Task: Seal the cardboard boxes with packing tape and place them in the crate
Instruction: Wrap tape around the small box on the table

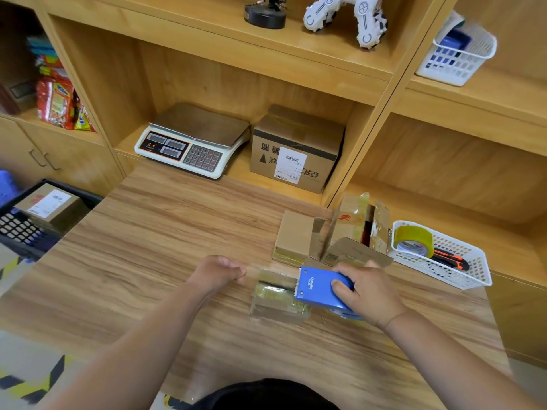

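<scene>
A small cardboard box (273, 294), glossy with tape, lies on the wooden table in front of me. My right hand (367, 291) grips a blue tape dispenser (318, 287) whose toothed edge rests on the box's top. A clear strip of tape seems to stretch left from the box to my left hand (217, 272), whose fingers are curled and pinching its end. Behind stand a closed small box (294, 236) and an open box (359, 224) with raised flaps. The dark crate (20, 232) sits left of the table with a labelled box (47, 204) inside.
A white basket (444, 258) at the right holds a yellowish tape roll (414, 239) and an orange-black cutter (453, 258). On the shelf behind are a weighing scale (192, 140) and a larger labelled carton (296, 152). Snack packets (59, 102) fill the left shelf.
</scene>
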Demonstrator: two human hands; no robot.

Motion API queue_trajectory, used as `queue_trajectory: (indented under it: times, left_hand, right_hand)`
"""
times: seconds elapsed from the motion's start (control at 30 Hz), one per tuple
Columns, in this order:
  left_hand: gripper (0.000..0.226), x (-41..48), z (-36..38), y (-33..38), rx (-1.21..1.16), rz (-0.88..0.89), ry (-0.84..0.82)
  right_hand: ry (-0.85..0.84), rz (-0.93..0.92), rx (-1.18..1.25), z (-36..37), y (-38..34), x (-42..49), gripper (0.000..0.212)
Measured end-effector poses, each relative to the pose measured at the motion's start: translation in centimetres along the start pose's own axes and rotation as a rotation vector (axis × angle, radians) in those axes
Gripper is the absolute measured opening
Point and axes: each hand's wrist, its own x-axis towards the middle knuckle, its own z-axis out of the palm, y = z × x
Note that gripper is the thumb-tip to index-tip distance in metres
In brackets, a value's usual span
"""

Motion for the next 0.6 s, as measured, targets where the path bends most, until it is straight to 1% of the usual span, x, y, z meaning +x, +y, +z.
queue_trajectory:
  times: [0.17, 0.3, 0.47, 0.6]
  left_hand:
    - [0.012, 1.0, -0.3, -1.2, -0.042, -0.040, 0.081]
    - [0.014, 1.5, -0.2, -1.8, -0.044, -0.056, 0.088]
    - [0.013, 2.0, 0.1, -2.3, -0.052, -0.051, 0.104]
    - [0.020, 2.3, 0.0, -2.4, -0.036, -0.043, 0.102]
  right_hand:
    - [-0.003, -0.026, -0.147, 0.2, -1.6, 1.6, 0.021]
    - [-0.032, -0.027, -0.239, 0.4, -2.4, 2.5, 0.026]
    - [-0.069, 0.002, -0.275, 0.6, -2.7, 2.9, 0.028]
    - [-0.100, 0.015, -0.251, 0.5, -3.3, 3.0, 0.025]
